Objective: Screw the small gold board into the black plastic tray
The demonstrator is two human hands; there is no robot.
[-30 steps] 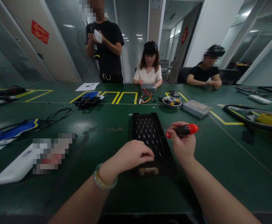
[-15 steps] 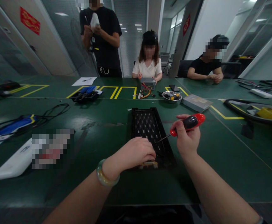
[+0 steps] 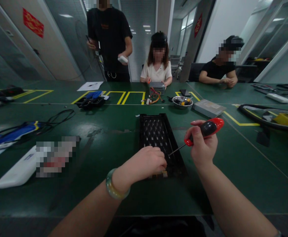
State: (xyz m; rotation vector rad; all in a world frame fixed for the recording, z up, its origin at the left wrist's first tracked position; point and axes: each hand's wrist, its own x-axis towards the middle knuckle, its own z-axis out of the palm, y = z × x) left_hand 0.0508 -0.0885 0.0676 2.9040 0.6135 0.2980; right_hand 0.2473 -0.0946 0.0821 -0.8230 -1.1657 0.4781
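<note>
The black panel (image 3: 155, 130) lies on the worktop (image 3: 104, 131) straight ahead of the person, its long sides running away from them. The fingers of the right hand (image 3: 204, 144) are wrapped round the handle of a red-and-black screwdriver (image 3: 205, 129), whose shaft slants down leftward over the panel. The left hand (image 3: 148, 161) bends over the panel's near part with its fingers curled; whether they pinch anything cannot be told.

The chief hazard is closeness: the tip sits just beside the left fingers, so a slip under pressure could jab them. Whether the tip touches the panel is unclear; if it skids, it could scratch the dark surface. The panel seems held by nothing except perhaps the left hand, so a sideways push could slide or turn it. A yellowish piece (image 3: 165, 173) at the near end, partly covered by that hand, could be knocked, and the bracelet (image 3: 117, 184) might rap against the worktop if the wrist drops.
</note>
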